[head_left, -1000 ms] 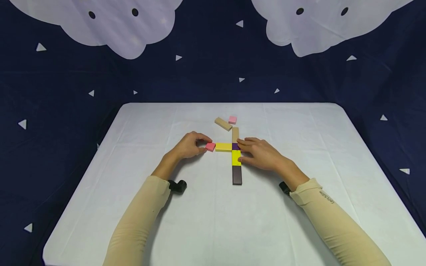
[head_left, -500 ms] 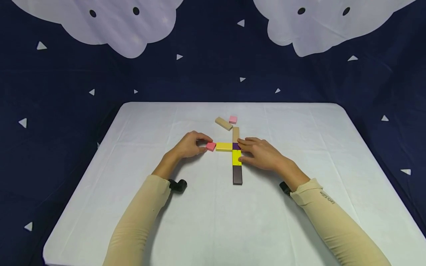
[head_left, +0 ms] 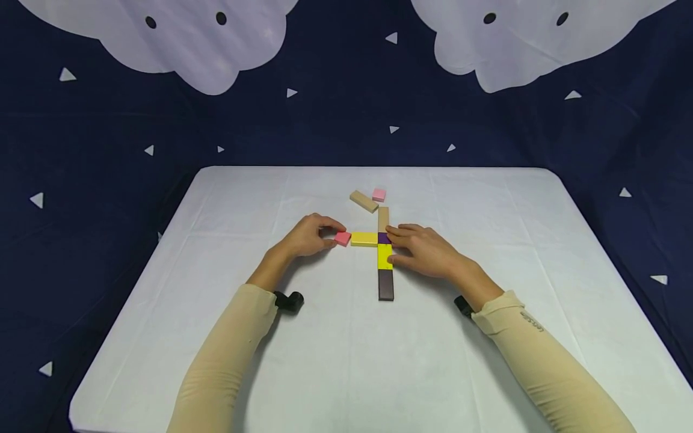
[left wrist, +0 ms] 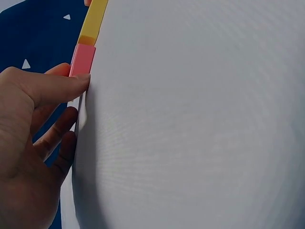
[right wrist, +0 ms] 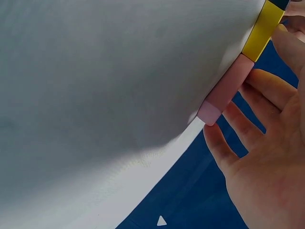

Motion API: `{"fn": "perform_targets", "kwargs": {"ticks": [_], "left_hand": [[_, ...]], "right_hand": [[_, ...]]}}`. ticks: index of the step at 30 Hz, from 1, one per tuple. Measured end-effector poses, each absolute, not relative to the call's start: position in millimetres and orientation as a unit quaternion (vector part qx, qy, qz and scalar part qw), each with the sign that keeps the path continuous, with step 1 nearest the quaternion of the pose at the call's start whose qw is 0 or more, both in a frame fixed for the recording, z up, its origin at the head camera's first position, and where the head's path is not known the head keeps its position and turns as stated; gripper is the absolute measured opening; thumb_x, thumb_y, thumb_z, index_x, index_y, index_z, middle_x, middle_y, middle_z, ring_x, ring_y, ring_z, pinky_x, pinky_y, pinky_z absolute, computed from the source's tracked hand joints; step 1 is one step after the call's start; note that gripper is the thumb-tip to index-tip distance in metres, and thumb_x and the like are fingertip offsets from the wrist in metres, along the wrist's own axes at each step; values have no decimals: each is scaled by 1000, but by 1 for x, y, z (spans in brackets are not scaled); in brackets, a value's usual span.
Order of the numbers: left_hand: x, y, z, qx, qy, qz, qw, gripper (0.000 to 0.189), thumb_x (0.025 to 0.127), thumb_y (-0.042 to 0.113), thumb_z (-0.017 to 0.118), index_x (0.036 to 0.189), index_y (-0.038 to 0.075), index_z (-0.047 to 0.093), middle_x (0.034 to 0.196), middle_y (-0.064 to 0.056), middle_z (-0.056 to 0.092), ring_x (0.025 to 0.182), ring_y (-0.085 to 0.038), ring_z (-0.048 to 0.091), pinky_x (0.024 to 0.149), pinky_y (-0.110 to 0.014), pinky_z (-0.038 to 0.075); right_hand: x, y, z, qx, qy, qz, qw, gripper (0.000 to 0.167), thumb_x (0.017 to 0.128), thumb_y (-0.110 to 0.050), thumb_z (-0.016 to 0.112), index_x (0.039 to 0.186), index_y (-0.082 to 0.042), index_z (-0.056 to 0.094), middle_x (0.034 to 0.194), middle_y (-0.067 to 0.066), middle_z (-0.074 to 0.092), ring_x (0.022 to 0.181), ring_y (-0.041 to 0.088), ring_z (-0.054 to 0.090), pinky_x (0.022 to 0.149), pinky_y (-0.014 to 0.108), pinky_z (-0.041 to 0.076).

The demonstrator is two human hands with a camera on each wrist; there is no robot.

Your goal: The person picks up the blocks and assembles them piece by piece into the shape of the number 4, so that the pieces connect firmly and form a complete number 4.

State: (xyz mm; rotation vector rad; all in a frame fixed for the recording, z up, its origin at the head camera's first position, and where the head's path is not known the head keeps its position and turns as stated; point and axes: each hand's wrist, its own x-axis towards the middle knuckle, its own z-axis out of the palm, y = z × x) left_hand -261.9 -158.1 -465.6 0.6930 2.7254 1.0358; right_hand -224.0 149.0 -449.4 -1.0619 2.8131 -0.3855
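Observation:
My left hand point(head_left: 310, 236) pinches a small coral-pink block point(head_left: 343, 239) between thumb and finger, and that block meets the left end of a yellow block point(head_left: 364, 239). The left wrist view shows the thumb on the pink block's near end point(left wrist: 83, 59). Over on the other side, my right hand point(head_left: 425, 249) lays its fingers on a purple block point(head_left: 382, 238), partly covering it, while its thumb touches the edge of a brighter yellow block point(head_left: 384, 256). A dark brown block point(head_left: 385, 285) extends the row toward me; a wooden block point(head_left: 383, 219) continues it away.
Behind the row, a loose wooden block point(head_left: 364, 201) lies at a slant, close to a light pink block point(head_left: 379, 195). A white cloth covers the table point(head_left: 346, 361). A dark blue curtain point(head_left: 346, 132) with white shapes hangs behind the far edge.

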Motion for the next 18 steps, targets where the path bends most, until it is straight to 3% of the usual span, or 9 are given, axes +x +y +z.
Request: {"fn": "perform_targets", "kwargs": {"ticks": [18], "left_hand": [[-263,-158,-465,220,908,348,83,36,79,8,79,113,17,73,114,0,65,109,-18,53,92,-34,45]], "right_hand": [[-225,150,-449,-348,926,-132,58,63,93,-46,60,142,-9,47,150,2,37,137,28,31,105,54,29]]}}
